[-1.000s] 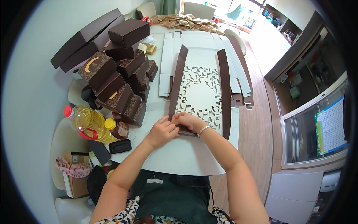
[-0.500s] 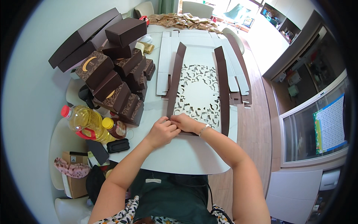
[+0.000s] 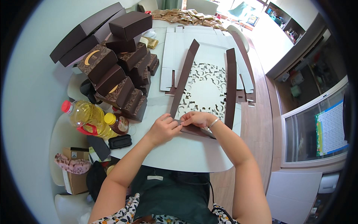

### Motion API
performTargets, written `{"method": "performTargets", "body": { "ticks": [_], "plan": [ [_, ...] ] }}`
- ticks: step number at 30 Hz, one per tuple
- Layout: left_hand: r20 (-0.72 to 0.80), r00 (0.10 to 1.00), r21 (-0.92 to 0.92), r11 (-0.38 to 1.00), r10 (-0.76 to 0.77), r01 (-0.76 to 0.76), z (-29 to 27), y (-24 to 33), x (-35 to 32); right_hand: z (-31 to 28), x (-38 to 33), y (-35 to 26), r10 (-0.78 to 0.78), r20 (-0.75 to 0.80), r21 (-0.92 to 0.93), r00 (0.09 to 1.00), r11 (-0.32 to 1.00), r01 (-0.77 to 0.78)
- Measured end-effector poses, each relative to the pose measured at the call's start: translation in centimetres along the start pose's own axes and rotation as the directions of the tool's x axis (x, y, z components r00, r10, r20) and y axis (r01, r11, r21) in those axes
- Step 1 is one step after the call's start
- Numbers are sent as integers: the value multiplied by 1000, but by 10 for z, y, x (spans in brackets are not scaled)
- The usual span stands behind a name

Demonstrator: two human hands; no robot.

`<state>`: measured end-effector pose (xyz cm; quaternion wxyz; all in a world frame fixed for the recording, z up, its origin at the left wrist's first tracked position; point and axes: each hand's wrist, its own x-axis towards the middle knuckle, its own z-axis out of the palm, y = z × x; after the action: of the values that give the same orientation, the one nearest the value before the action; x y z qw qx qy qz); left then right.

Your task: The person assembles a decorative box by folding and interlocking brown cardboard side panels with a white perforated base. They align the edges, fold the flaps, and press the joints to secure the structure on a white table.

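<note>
Observed: left hand (image 3: 164, 129) curled, right hand (image 3: 197, 119) pinching, both gripping brown-walled, white-floored, cutout-patterned cardboard box (image 3: 203, 90) at near-left corner.

Home, prob. the dining rm: I'm at a big white table (image 3: 160, 155), w/ pale chairs (image 3: 59, 136) along my L side & cooking oil (image 3: 89, 118) next to a yellow-lidded jar (image 3: 121, 125). Wood-look flr (image 3: 253, 134), green curtain (image 3: 172, 4) at the far end, white cabs (image 3: 304, 13) w/ shelf niches R. Stacked brown boxes (image 3: 108, 79) & an open box (image 3: 231, 86) here = some box work too.
</note>
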<state>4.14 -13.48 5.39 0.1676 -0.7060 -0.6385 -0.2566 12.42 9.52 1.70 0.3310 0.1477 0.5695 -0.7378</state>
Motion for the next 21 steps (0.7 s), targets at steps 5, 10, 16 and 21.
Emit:
{"method": "performTargets", "body": {
  "ticks": [5,10,16,21],
  "plan": [
    [-82,984,8,987,158,-158,14,16,6,2,6,4,-111,16,-19,994,994,111],
    [-197,979,0,999,46,-47,30,18,2,25,-7,-8,-165,-194,-315,967,944,98],
    [-209,977,20,999,41,-38,35,20,-1,50,1,-12,-394,-374,-837,840,533,-122],
    [-213,977,54,998,-9,20,35,23,-1,53,-2,-22,-392,-364,-912,845,335,-237]
  ]
}}
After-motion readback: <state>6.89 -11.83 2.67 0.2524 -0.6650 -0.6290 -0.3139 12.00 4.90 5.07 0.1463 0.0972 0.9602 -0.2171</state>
